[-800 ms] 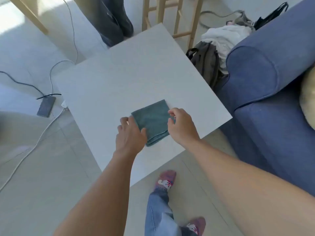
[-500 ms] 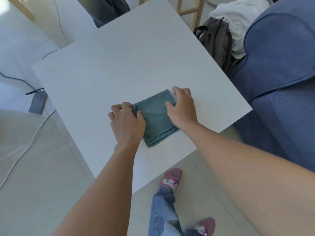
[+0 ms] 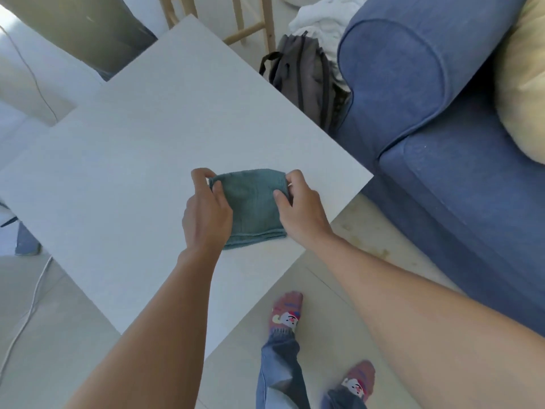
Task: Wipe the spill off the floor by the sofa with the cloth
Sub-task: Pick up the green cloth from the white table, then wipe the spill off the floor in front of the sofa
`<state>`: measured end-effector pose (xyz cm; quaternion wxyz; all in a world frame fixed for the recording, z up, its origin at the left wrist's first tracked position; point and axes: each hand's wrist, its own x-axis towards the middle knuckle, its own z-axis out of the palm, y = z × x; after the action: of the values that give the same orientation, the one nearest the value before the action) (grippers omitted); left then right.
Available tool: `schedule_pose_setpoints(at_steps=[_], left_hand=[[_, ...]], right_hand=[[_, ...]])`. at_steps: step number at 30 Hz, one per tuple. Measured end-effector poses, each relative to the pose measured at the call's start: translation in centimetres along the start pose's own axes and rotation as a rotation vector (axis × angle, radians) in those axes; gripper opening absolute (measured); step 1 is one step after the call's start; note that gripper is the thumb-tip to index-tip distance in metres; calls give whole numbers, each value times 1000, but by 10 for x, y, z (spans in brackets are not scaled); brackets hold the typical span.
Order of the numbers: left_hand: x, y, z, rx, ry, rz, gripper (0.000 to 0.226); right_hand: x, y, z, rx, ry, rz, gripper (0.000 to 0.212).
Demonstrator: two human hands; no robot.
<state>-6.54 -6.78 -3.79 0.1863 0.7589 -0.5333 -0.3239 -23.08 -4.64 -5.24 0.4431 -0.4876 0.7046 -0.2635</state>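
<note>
A folded teal cloth (image 3: 252, 206) is held over the white table (image 3: 132, 160), its far edge raised and its near edge still on or just above the tabletop. My left hand (image 3: 206, 214) pinches the cloth's left upper corner. My right hand (image 3: 300, 211) pinches the right upper corner. A faint yellowish spill (image 3: 368, 240) stains the pale floor between the table's corner and the blue sofa (image 3: 442, 143).
A grey backpack (image 3: 303, 78) and white laundry (image 3: 318, 22) lie on the floor beside the sofa arm. A wooden stool (image 3: 250, 28) stands behind the table. A beige cushion (image 3: 522, 78) rests on the sofa. A white cable (image 3: 26, 314) runs along the floor at left. My socked feet (image 3: 287, 312) stand below the table's edge.
Both hands went from resting on the flat cloth to pinching its far corners and lifting that edge up. The view shifted closer and toward the sofa.
</note>
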Motion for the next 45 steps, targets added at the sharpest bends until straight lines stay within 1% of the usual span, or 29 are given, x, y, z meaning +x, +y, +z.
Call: schedule_pose_setpoints(at_steps=[2,4,5,7,8,9,10,11,13,15,16,19,21,24,30,35,40,45], left_hand=[[-1,18,14,-24,-123,107,23],[-4,40,31,-31,-256,194,28],[-8,51,41,-38,-312,222,29],[-18,72,62,-60,-411,263,32],[-25,82,74,-65,-454,280,36],[-33,90,86,-60,-490,301,41],[-42,99,99,-52,-523,327,45],[-51,107,112,-48,-555,354,46],[-72,121,139,-37,-628,399,40],[-94,130,166,9,-712,443,31],[-104,133,179,40,-751,471,32],[-132,137,220,140,-867,549,54],[-149,138,246,227,-958,571,66],[-181,136,291,330,-1085,574,76],[-241,105,388,451,-1176,654,81],[-266,58,487,526,-1245,759,84],[-272,7,598,544,-1285,879,85],[-269,-13,690,537,-1303,1003,87]], right_hand=[[-7,17,-21,37,70,47,9],[-17,37,-43,98,164,88,14],[-23,47,-55,128,207,107,20],[-38,65,-78,173,257,156,43],[-45,75,-89,199,259,182,56],[-53,86,-101,232,245,199,61],[-60,97,-111,257,226,209,60],[-68,109,-121,256,204,225,53],[-83,133,-141,213,193,277,38],[-100,158,-159,218,223,324,32],[-109,171,-167,229,244,343,31],[-138,210,-191,237,299,383,34],[-157,237,-203,214,317,404,39],[-186,282,-215,218,328,467,44],[-229,386,-206,257,429,596,46],[-247,484,-182,281,538,667,46],[-236,601,-155,220,562,704,48],[-218,696,-153,187,616,680,47]])
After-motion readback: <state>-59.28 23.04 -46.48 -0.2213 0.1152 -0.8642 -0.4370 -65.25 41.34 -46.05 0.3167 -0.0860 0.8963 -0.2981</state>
